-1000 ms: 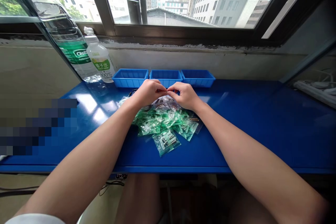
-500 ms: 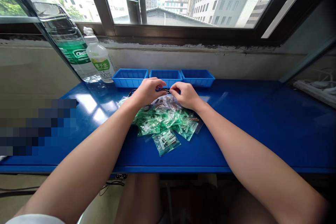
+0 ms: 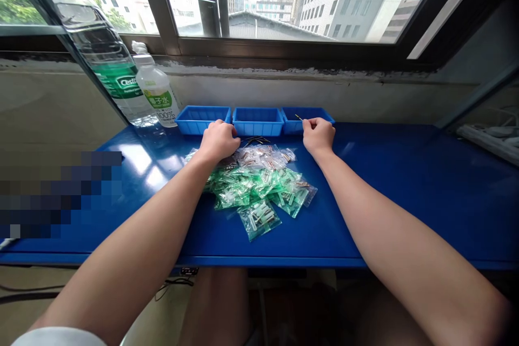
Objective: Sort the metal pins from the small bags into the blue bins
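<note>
My right hand (image 3: 319,135) pinches a thin dark stick with a yellowish tip (image 3: 299,117) at the front of the right blue bin (image 3: 290,126). My left hand (image 3: 220,140) rests palm down behind the bag pile, its fingers curled; whatever they may hold is hidden. Between the hands, several thin dark sticks (image 3: 256,140) lie in front of the middle blue bin (image 3: 258,128). Nearer me is a heap of clear bags (image 3: 263,157) and green-tinted bags (image 3: 243,186) with small parts inside. One bag (image 3: 259,219) lies at the front of the heap.
The left blue bin (image 3: 203,126) stands beside the middle one, behind my left hand. A large water bottle (image 3: 117,81) and a smaller bottle (image 3: 156,92) stand at the back left. The blue table's front edge (image 3: 267,261) runs below. A window is behind.
My right hand has moved right, away from the sticks to the right bin, with a thin stick in its fingers. My left hand has shifted slightly left and lowered, its fingers now curled.
</note>
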`<state>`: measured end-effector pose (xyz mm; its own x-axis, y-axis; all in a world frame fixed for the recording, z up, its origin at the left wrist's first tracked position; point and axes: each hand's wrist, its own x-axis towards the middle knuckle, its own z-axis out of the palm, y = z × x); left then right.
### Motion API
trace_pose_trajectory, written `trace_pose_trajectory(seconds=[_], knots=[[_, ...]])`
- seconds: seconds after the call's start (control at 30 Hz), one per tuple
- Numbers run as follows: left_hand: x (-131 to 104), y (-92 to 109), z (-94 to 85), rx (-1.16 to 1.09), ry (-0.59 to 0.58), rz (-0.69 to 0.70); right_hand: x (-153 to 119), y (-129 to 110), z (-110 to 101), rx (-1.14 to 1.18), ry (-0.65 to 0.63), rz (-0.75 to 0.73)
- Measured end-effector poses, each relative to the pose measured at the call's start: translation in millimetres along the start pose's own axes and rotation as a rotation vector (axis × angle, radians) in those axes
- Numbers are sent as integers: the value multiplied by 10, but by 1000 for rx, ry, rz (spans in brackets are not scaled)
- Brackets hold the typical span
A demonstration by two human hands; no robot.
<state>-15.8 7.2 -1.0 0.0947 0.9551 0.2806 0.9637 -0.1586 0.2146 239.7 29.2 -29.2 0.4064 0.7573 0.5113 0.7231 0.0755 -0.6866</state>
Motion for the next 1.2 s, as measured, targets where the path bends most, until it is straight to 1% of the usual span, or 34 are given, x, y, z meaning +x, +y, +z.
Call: trace_pose_trajectory(seconds=[0.1, 0.43, 0.6, 0.83, 0.93, 1.0, 1.13, 1.2], knots=[[9, -15, 16, -13, -10, 14, 14, 20, -11, -7, 27, 44], [11, -23, 21, -7, -61, 67, 49, 71, 12, -15, 57, 86], [2, -5, 6, -2, -94, 51, 55, 95, 30, 18, 45, 70], [7, -11, 18, 12, -98, 61, 29, 63, 42, 90, 19, 13], [12, -5, 29, 4, -105, 81, -5, 18, 43, 124, -37, -29], [19, -7, 47, -16, -96, 122, -43, -25, 42, 145, -99, -75], [37, -25, 105, -53, -53, 203, -142, -114, 50, 148, -282, -236], [44, -33, 128, -65, -58, 227, -190, -148, 66, 117, -374, -327]])
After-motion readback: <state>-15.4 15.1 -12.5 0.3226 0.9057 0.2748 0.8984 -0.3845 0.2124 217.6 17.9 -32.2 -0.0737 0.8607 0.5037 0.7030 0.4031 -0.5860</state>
